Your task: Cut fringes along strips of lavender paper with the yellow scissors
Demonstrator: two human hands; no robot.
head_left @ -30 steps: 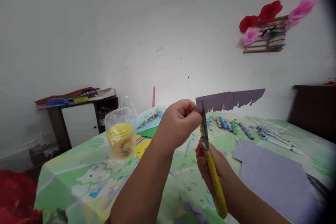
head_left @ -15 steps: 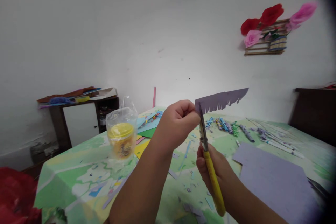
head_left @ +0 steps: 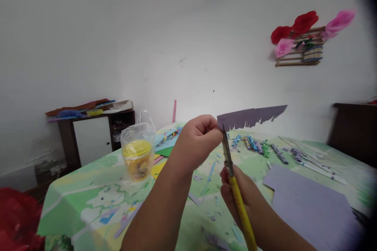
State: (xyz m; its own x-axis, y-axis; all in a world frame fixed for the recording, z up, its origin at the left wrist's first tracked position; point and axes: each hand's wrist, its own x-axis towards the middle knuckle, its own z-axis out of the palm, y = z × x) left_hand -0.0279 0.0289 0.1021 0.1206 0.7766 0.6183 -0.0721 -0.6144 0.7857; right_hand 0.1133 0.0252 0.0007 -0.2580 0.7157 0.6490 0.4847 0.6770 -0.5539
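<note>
A purple paper strip (head_left: 253, 117) with a fringed lower edge stretches rightward from my left hand (head_left: 203, 137), whose fingers are closed on its left end. My right hand (head_left: 240, 188) grips scissors with yellow handles (head_left: 243, 211). The blades point upward, and their tips touch the strip's lower edge close to my left fingers. A large purple sheet (head_left: 309, 204) lies on the table to the right of my right hand. Small paper scraps are scattered on the tablecloth below both hands.
On the patterned tablecloth (head_left: 103, 168) stands a yellow-lidded tub (head_left: 137, 159) in a clear bag at left. Curled paper pieces (head_left: 253, 144) and white pens (head_left: 324, 170) lie at the back right. A cabinet (head_left: 91, 137) stands behind, and paper flowers (head_left: 306, 22) hang on the wall.
The camera view has shifted slightly. The scissor tips now sit a little further left and lower on the strip, and the strip's free end reaches further right.
</note>
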